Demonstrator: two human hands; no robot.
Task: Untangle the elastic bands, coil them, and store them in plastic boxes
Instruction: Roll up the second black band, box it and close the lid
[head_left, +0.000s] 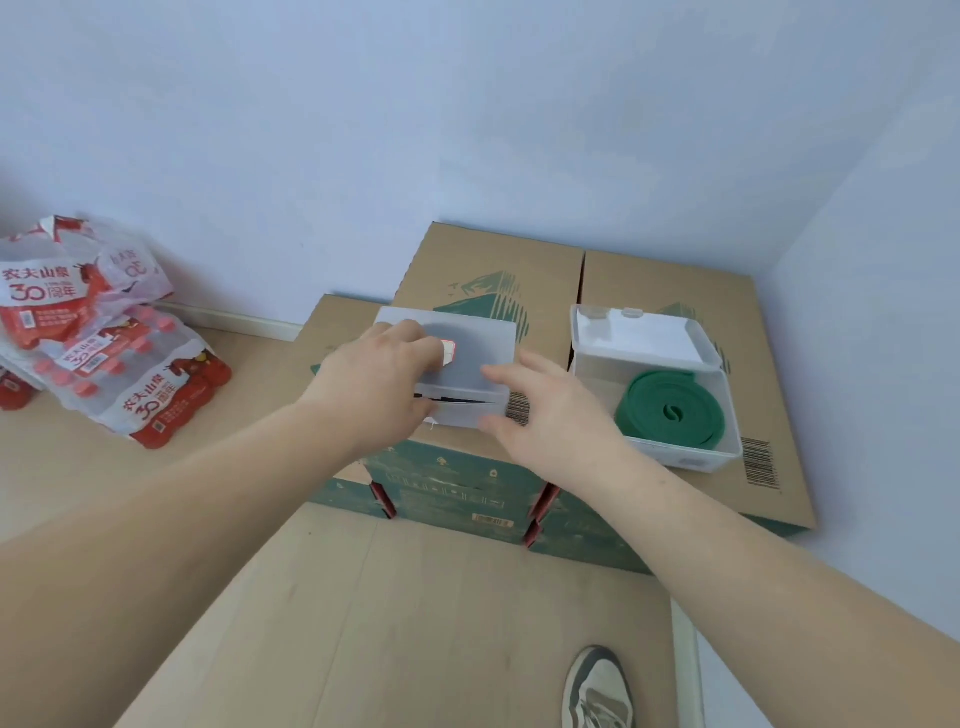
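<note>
Two translucent plastic boxes stand on cardboard cartons. The left box has its lid lowered almost flat, with a narrow dark gap along the front; its contents are hidden. My left hand presses on that lid, fingers on top. My right hand hovers at the box's front right corner, fingers spread, holding nothing. The right box stands with its lid up and holds a coiled green elastic band.
The cartons sit in a room corner against pale walls. Shrink-wrapped packs of red-capped water bottles lie on the wood floor at the left. A grey shoe shows at the bottom.
</note>
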